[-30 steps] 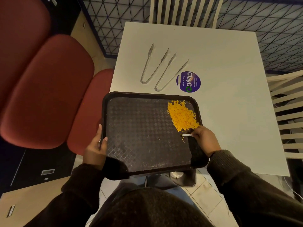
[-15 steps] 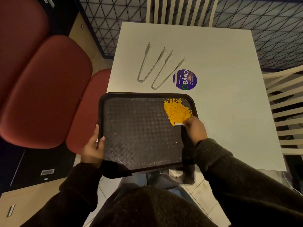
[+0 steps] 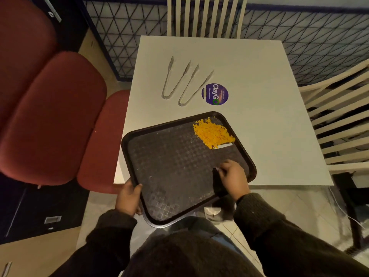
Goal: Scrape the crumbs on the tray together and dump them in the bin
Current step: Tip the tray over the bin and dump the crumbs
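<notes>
The dark textured tray (image 3: 171,168) lies skewed over the near edge of the white table (image 3: 269,124), partly off it. A heap of orange crumbs (image 3: 212,132) sits in the tray's far right corner. A small white scraper (image 3: 225,145) lies flat at the heap's near edge, with no hand on it. My left hand (image 3: 128,196) grips the tray's near left rim. My right hand (image 3: 232,175) hovers over the tray's right side, below the scraper, fingers curled with nothing visible in them. No bin is in view.
Two metal tongs (image 3: 175,78) and a round purple sticker (image 3: 215,94) lie on the table beyond the tray. Red padded seats (image 3: 52,116) stand to the left, cream slatted chairs (image 3: 339,124) to the right and behind the table.
My right hand let go of the white scraper at the crumb heap and drew back toward me. The tray turned, its right side swinging away.
</notes>
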Demonstrator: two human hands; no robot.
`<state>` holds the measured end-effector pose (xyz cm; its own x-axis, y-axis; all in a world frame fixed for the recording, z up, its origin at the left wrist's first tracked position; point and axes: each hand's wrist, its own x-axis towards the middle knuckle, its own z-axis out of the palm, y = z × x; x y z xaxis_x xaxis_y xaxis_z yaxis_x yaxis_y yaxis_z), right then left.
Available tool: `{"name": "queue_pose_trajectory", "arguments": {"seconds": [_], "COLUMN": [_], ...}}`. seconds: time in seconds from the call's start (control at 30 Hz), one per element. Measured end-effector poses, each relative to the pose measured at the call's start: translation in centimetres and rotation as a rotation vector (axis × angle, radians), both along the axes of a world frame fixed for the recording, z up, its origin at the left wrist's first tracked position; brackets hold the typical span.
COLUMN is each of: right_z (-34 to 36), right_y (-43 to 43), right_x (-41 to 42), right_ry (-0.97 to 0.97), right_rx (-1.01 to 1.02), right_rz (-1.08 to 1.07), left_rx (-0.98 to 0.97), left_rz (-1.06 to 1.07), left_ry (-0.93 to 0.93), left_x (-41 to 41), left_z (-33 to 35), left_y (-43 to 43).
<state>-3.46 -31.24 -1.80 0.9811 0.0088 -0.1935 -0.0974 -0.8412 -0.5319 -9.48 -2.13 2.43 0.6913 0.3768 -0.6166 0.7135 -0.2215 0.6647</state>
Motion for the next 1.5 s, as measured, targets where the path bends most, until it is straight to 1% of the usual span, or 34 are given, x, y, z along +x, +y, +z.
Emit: {"name": "queue_pose_trajectory", "arguments": {"seconds": [0.07, 0.17, 0.23, 0.33, 0.37, 0.47, 0.6, 0.63, 0.67, 0.73, 0.8, 0.87, 0.9, 0.93, 1.03, 1.13, 1.23, 1.33, 1.4, 1.5], "right_z": [0.1, 0.9, 1.4, 1.7, 1.5, 1.4, 1.0, 1.3, 1.6, 2.1, 2.7, 3.2, 3.3, 3.4, 3.2, 2.6, 2.5, 1.7, 0.1, -2.5], "right_y": [0.7, 2.1, 2.8, 3.7, 3.8, 3.9, 2.7, 2.4, 2.0, 1.0, -0.5, -3.0, -4.5, -6.2, -11.0, -14.8, -17.4, -19.0, -19.6, -19.6], "right_x": [-2.2, -6.4, -9.8, -15.4, -17.2, -20.9, -23.7, -24.2, -24.7, -26.1, -27.7, -29.6, -30.6, -31.7, -35.1, -38.4, -41.6, -44.1, -45.2, -45.7], "right_ry": [0.013, 0.035, 0.074, 0.115, 0.104, 0.109, 0.247, 0.269, 0.272, 0.224, 0.160, 0.135, 0.142, 0.151, 0.178, 0.225, 0.261, 0.266, 0.281, 0.327], "right_rx": [-0.016, -0.189, -0.193, -0.083, 0.005, 0.417, 0.854, 0.947, 0.995, 0.984, 0.915, 0.852, 0.839, 0.828, 0.780, 0.730, 0.658, 0.587, 0.532, 0.496], "right_rz": [0.021, -0.020, -0.140, -0.376, -0.437, -0.564, -0.829, -0.873, -0.893, -0.891, -0.850, -0.809, -0.786, -0.760, -0.665, -0.612, -0.566, -0.511, -0.503, -0.553], "left_rx": [-0.061, -0.193, -0.311, -0.433, -0.465, -0.523, -0.604, -0.617, -0.614, -0.606, -0.620, -0.620, -0.594, -0.540, -0.371, -0.180, -0.069, -0.027, -0.036, -0.045], "left_rz": [0.000, -0.009, -0.012, -0.010, -0.005, -0.028, -0.078, -0.073, -0.062, -0.027, 0.071, 0.270, 0.359, 0.403, 0.364, 0.329, 0.376, 0.378, 0.386, 0.486], "left_ry": [0.039, 0.094, 0.124, 0.160, 0.168, 0.202, 0.246, 0.255, 0.262, 0.267, 0.235, 0.138, 0.075, 0.022, -0.059, -0.025, 0.042, 0.137, 0.170, 0.185], "left_x": [-1.2, -3.9, -5.7, -8.8, -9.9, -13.0, -16.4, -17.1, -17.8, -19.0, -19.9, -20.8, -21.5, -22.5, -26.6, -32.1, -37.1, -40.4, -41.3, -41.0], "left_z": [-0.8, -1.0, -0.7, -0.5, -0.4, -0.3, -0.3, -0.4, -0.5, -0.4, -0.6, -1.3, -1.5, -1.8, -3.3, -5.8, -8.1, -10.5, -11.8, -13.4], "left_y": [-0.3, -1.0, -1.5, -2.6, -3.1, -4.9, -7.2, -7.7, -8.3, -9.1, -9.6, -10.0, -10.3, -10.7, -13.3, -17.1, -19.6, -20.7, -21.3, -22.4]}}
